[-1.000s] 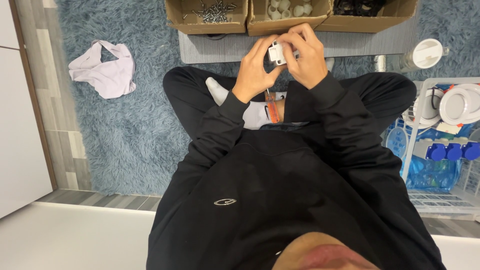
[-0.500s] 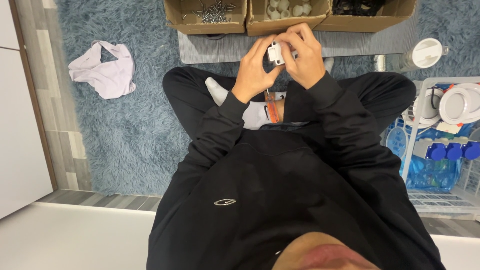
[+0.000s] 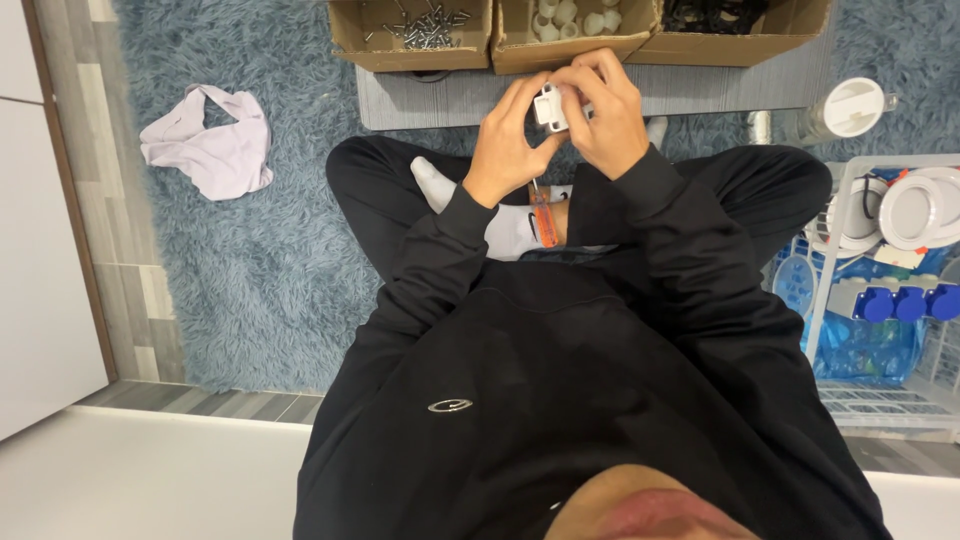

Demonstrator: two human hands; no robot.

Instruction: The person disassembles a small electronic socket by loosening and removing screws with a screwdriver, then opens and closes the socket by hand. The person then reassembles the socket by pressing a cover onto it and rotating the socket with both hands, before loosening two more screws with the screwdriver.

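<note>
**Me:** Both hands up in front of my chest, over my crossed legs. Left hand (image 3: 507, 140) curled round the left side of the small white plastic block (image 3: 551, 106), fingers closed on it. Right hand (image 3: 603, 112) wrapped over its right side, thumb and fingertips pinching. An orange-handled screwdriver (image 3: 541, 214) hangs below the left palm; whether that hand grips it or it just rests against my white sock (image 3: 505, 222), I can't tell.

**Partner:** How does the block handle?

**Me:** My guess: light, rigid, smooth moulded plastic, a bit slick. Small enough that fingertips cover most of it. Best held by its flat opposite faces, edges pinched, not squeezed hard, since thin plastic corners could crack.

**Partner:** Surroundings?

**Me:** Open brown cardboard box of metal screws (image 3: 412, 30) ahead on the low grey board (image 3: 440, 98), a second cardboard box of white round fittings (image 3: 575, 28) beside it. Shaggy blue rug (image 3: 250, 280) underneath.

**Partner:** Any change from a second ago?

**Me:** Hardly any. Same grip, same height, block in the same spot between the hands; screwdriver unchanged.
</note>
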